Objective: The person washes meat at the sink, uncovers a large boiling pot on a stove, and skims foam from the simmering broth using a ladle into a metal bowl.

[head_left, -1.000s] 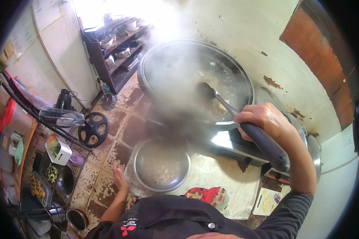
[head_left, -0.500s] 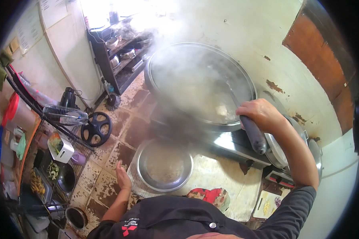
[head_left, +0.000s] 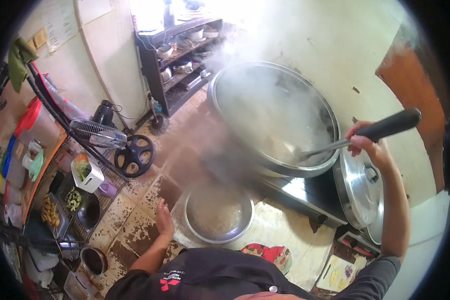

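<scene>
My right hand (head_left: 370, 142) is wrapped round a black-handled metal cooking utensil (head_left: 392, 124). Its shaft slants down over the rim into a large steaming pot (head_left: 335, 112), where steam and the contents hide its head. The pot sits on a black stove (head_left: 310, 190). Down at the left, my left hand (head_left: 165, 220) is in the air with its fingers stretched out, holding nothing. Closest to it is a wide metal basin (head_left: 191, 222), to its right, with cloudy content inside.
Metal lids (head_left: 352, 185) lean beside the stove. A red patterned cloth (head_left: 267, 251) lies near my body, and a cutting board (head_left: 332, 272) with chopped pieces at lower right. A fan (head_left: 97, 134), a wok (head_left: 89, 211) and a dark shelf (head_left: 157, 82) stand to the left.
My right hand has swung the utensil's handle up and to the right, so it now points away from me. The view has shifted; my left hand remains open beside the basin.
</scene>
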{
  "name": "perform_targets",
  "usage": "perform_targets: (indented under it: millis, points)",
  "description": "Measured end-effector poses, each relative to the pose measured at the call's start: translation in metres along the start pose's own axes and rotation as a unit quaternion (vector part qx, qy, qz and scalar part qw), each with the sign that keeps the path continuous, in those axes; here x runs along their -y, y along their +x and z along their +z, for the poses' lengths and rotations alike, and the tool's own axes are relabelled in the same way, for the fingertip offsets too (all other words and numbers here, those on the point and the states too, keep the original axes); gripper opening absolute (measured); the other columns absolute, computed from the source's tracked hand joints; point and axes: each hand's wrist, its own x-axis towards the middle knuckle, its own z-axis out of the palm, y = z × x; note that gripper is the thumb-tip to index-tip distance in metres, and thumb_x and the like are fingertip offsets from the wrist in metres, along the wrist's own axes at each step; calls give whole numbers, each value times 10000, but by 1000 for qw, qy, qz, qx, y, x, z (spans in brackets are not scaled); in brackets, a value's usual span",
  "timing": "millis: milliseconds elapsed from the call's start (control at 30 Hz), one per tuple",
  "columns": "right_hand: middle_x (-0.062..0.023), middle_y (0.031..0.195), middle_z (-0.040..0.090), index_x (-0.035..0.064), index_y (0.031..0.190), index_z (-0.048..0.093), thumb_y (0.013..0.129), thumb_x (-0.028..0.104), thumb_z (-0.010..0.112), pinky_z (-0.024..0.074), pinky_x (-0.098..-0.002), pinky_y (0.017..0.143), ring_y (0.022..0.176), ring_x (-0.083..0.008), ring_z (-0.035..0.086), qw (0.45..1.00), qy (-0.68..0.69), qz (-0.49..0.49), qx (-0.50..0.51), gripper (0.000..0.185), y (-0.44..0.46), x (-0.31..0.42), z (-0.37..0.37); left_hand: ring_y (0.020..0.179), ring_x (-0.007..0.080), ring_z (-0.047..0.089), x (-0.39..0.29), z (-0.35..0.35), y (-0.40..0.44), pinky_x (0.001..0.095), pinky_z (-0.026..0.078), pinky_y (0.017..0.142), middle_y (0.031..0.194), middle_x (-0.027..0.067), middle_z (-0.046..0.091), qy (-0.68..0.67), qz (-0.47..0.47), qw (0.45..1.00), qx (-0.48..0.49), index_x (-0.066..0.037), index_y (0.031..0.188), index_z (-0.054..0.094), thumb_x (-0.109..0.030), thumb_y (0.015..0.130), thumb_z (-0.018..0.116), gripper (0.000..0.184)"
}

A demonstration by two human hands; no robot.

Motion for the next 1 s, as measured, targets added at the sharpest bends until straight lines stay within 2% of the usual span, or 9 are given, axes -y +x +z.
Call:
perform_targets:
  millis: [67, 200, 333, 500, 600, 733, 1000]
  points:
    - [-72, 641, 578, -8, 792, 587, 719, 249, 592, 477, -228, 488, 533, -126, 577, 999, 18, 17, -46, 267, 1, -6, 4, 1142, 290, 438, 3, 2, 1, 353, 334, 960, 1233, 144, 466, -11, 0, 1000, 5, -59, 1246, 426, -341, 932, 313, 436]
    - [-82, 693, 586, -7, 803, 589, 728, 262, 599, 472, -233, 471, 529, -137, 581, 995, 75, 24, -67, 279, 5, -20, 13, 1144, 285, 437, 9, 4, 2, 355, 334, 961, 1234, 140, 466, 8, 9, 1000, 6, -63, 1249, 423, -312, 935, 316, 415]
    - [-72, 665, 594, -10, 829, 604, 754, 276, 625, 481, -222, 469, 521, -128, 589, 982, 161, 13, -97, 297, 8, -27, 41, 1145, 280, 440, -3, 1, 0, 354, 337, 962, 1235, 143, 465, 33, -6, 999, 11, -60, 1251, 422, -290, 936, 321, 402]
    - [-114, 680, 605, -5, 903, 583, 787, 281, 590, 483, -226, 488, 516, -151, 595, 979, 181, 44, -87, 309, 24, -34, 67, 1144, 285, 447, -7, 1, -1, 353, 349, 955, 1249, 157, 454, -1, -16, 1000, 12, -38, 1249, 418, -299, 936, 326, 418]
    - [-124, 687, 613, -6, 913, 578, 789, 285, 586, 485, -227, 496, 523, -151, 598, 972, 211, 28, -97, 317, 30, -33, 80, 1140, 288, 454, -8, 2, -2, 351, 354, 951, 1250, 162, 455, -32, -17, 999, 7, -27, 1245, 418, -306, 934, 331, 427]
    - [-129, 688, 614, -12, 923, 578, 790, 258, 585, 497, -250, 505, 555, -174, 615, 961, 248, 30, -117, 301, 35, -36, 81, 1133, 288, 460, 4, 2, 1, 345, 357, 949, 1233, 170, 468, 4, 15, 1000, 0, -26, 1243, 420, -312, 931, 332, 432]
    - [-123, 719, 624, 13, 957, 575, 814, 268, 566, 496, -251, 519, 568, -167, 612, 952, 262, 36, -156, 292, 36, -49, 61, 1113, 291, 477, -8, 2, -1, 344, 380, 928, 1222, 178, 476, -14, 12, 1000, -5, -27, 1240, 424, -318, 929, 340, 434]
